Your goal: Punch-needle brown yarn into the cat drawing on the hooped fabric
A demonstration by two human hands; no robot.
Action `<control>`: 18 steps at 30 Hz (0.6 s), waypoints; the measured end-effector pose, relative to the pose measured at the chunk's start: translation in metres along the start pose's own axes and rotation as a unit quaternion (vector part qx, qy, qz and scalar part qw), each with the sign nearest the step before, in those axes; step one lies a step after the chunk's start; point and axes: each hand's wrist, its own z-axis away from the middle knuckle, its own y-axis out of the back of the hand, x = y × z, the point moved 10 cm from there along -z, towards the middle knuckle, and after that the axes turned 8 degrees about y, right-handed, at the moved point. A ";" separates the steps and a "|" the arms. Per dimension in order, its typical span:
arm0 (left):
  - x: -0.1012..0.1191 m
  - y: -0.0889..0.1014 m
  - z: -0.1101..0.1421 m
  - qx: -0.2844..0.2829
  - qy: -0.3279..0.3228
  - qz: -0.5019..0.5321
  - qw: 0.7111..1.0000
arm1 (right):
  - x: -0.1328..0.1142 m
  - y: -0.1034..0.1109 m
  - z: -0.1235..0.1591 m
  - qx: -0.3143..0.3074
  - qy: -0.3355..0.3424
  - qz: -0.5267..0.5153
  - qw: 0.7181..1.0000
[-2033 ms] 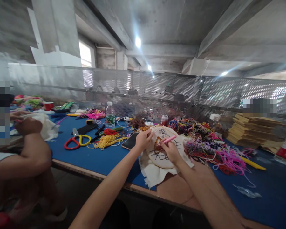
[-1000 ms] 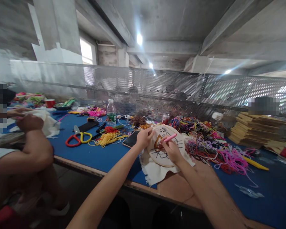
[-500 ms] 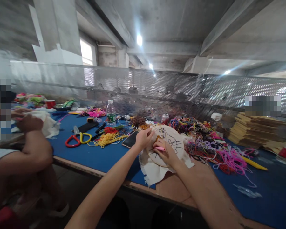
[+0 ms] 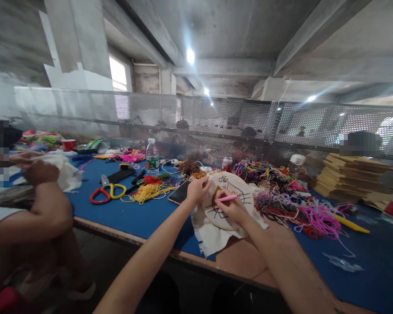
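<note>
A round embroidery hoop (image 4: 221, 226) stretches cream cloth (image 4: 239, 187) with a black line drawing of a cat-like face and a small brown-orange worked patch. The cloth's frayed edges hang over the table's front. My left hand (image 4: 198, 191) is closed on the hoop's upper left rim. My right hand (image 4: 235, 210) is closed around a pink punch needle (image 4: 228, 198), held slanted over the middle of the cloth near the patch. Its tip is too small to make out. A phone (image 4: 180, 192) lies just left of my left hand.
Tangled coloured yarn (image 4: 281, 200) heaps up behind and right of the hoop. Red-and-yellow-handled scissors (image 4: 108, 192), yellow yarn (image 4: 150, 192) and a water bottle (image 4: 152, 157) lie or stand leftward. Brown paper packets (image 4: 350, 179) are stacked at right. A co-worker (image 4: 42, 192) sits at left.
The pink punch needle has swung from pointing down and right to slanting up and right, with more of its handle showing. My right hand has turned; my left hand has stayed at the rim.
</note>
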 end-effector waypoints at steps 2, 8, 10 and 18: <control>0.000 0.000 0.000 -0.003 0.002 0.000 1.000 | 0.003 0.002 0.000 0.008 -0.010 -0.008 1.000; -0.002 -0.001 0.000 -0.005 0.007 0.004 1.000 | 0.008 0.002 0.001 0.006 -0.022 -0.052 0.998; -0.002 0.000 0.001 -0.002 0.007 0.008 1.000 | 0.009 0.002 0.001 0.006 -0.029 -0.066 0.997; -0.003 -0.002 0.000 -0.014 0.016 0.000 1.000 | 0.007 0.004 0.002 0.002 -0.032 -0.073 0.997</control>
